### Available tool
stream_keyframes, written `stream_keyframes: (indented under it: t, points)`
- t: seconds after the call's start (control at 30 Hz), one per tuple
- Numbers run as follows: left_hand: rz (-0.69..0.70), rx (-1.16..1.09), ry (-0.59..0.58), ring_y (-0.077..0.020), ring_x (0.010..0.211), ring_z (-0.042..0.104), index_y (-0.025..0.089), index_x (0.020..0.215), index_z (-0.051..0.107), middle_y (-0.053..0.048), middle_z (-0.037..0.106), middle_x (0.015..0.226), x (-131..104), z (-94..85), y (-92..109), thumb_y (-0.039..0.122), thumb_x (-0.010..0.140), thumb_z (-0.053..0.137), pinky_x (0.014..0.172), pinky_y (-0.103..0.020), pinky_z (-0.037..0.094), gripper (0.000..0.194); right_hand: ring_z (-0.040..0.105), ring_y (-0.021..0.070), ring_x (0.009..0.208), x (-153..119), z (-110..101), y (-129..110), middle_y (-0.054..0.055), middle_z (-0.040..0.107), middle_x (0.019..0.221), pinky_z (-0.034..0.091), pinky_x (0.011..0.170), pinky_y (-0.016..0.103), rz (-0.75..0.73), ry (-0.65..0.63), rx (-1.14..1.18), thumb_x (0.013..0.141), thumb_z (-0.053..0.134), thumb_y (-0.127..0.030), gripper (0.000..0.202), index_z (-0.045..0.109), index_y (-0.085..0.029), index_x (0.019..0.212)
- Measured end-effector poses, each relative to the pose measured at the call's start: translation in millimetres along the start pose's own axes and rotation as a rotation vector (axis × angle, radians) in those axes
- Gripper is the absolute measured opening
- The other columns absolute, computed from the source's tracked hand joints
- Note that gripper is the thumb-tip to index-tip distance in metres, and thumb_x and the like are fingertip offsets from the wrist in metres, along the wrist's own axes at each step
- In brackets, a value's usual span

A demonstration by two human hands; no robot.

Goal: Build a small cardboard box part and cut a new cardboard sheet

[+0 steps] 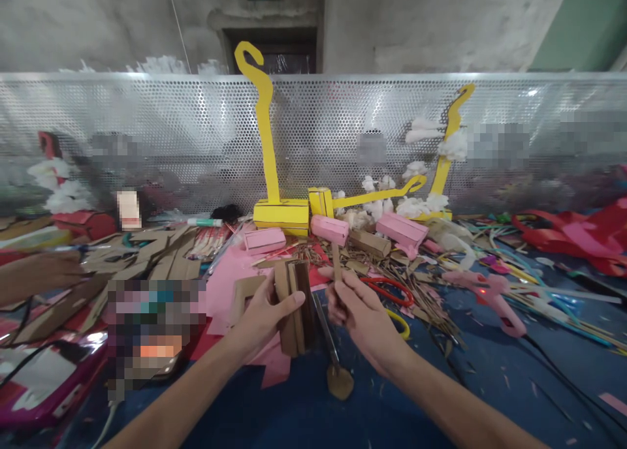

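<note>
My left hand [262,315] grips a folded brown cardboard box [294,325], upright and partly open along its right side, thumb across its front. Pinched in the fingers of my right hand [365,315] is a narrow cardboard strip [336,261] that points upward, a little apart from the box. Between the two hands a slim dark tool [327,331] lies on the blue table; its kind I cannot make out. At its near end rests a small many-sided cardboard piece [339,382]. Red-handled scissors [399,292] lie beyond my right hand.
Pink paper-covered boxes [264,240] and a yellow box [281,217] with a tall hooked stem stand ahead, before a perforated metal panel [323,142]. A pink glue gun [494,299] lies right, its cord trailing. Another person's arm [39,276] reaches in at left over cardboard scraps.
</note>
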State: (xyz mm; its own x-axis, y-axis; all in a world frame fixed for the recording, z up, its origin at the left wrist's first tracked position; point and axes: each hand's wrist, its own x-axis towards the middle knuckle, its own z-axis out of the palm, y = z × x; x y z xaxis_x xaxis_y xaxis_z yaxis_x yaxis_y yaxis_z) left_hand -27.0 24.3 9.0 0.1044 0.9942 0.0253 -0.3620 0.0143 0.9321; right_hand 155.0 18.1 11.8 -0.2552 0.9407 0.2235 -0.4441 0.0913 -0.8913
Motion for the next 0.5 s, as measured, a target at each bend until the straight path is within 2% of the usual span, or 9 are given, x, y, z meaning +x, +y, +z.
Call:
stream_keyframes:
  t: [0.1,0.2,0.3,0.4,0.5]
  points:
    - [-0.012,-0.017,-0.001,-0.0289,0.116,0.064,0.018,0.127,0.058,-0.012,0.071,0.122,-1.0,1.0,1.5,0.029,0.068,0.088,0.100,-0.040,0.051,0.067,0.035,0.0084,0.057,-0.6,1.9,-2.1,-0.003,0.047,0.073,0.032,0.052,0.022,0.068,0.042,0.077,0.090,0.064,-0.053,0.037,0.068,-0.019,0.104]
    - [-0.008,-0.017,-0.022,-0.0286,0.114,0.065,0.018,0.129,0.055,-0.012,0.071,0.121,-2.2,0.5,1.8,0.030,0.071,0.085,0.100,-0.041,0.051,0.066,0.041,0.0096,0.061,-0.8,2.0,-0.8,-0.002,0.049,0.073,0.035,0.055,0.022,0.078,0.024,0.064,0.087,0.069,-0.049,0.032,0.073,-0.019,0.098]
    - [0.005,-0.008,-0.051,-0.0277,0.115,0.065,0.019,0.132,0.053,-0.012,0.071,0.122,-2.3,-0.8,1.1,0.029,0.075,0.083,0.099,-0.039,0.051,0.066,0.051,0.0135,0.071,-2.3,0.7,2.1,0.001,0.058,0.077,0.043,0.066,0.026,0.074,-0.035,-0.029,0.086,0.072,-0.045,0.027,0.076,-0.020,0.096]
    - [0.031,0.025,-0.056,-0.0263,0.116,0.064,0.018,0.131,0.053,-0.011,0.070,0.123,-0.5,-2.5,-0.4,0.030,0.077,0.082,0.097,-0.035,0.051,0.062,0.057,0.0174,0.080,-4.8,-0.7,1.8,0.003,0.065,0.083,0.047,0.078,0.031,0.088,-0.087,-0.129,0.087,0.070,-0.048,0.031,0.078,-0.021,0.099]
    - [0.057,0.074,-0.056,-0.0252,0.116,0.063,0.017,0.126,0.055,-0.011,0.069,0.123,1.2,-4.3,-2.8,0.032,0.080,0.079,0.096,-0.034,0.051,0.054,0.055,0.0152,0.074,-5.6,-1.5,-1.6,0.001,0.064,0.077,0.045,0.071,0.028,0.085,-0.130,-0.277,0.088,0.067,-0.051,0.035,0.078,-0.019,0.097]
